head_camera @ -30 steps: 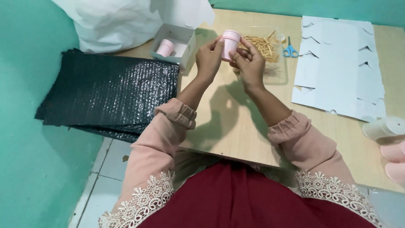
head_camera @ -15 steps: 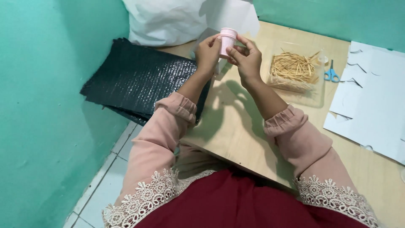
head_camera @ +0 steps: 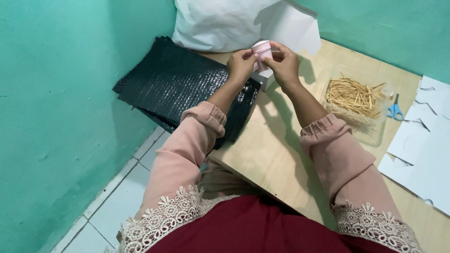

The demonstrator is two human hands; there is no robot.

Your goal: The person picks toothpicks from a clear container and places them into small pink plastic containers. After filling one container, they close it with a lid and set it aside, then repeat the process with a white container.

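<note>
Both hands have a grip on the small pink roll [head_camera: 262, 50] near the top middle of the frame, left hand [head_camera: 240, 65] and right hand [head_camera: 283, 65] pinching it from either side. It's held up over the small white box [head_camera: 265, 79] at the far edge of the table [head_camera: 281, 154], with the tub of toothpicks [head_camera: 355, 98] off to the right.

My fingers cover the sides and bottom of the pink roll [head_camera: 262, 50], so I can't tell how much of it there is. My hands hide most of the small white box [head_camera: 265, 78] below. The white bag [head_camera: 220, 23] is cut off by the top edge, the white sheets [head_camera: 422, 150] by the right edge. The blue scissors [head_camera: 395, 110] show their handles; the blades are too small to tell. My lap runs off the bottom edge.
</note>
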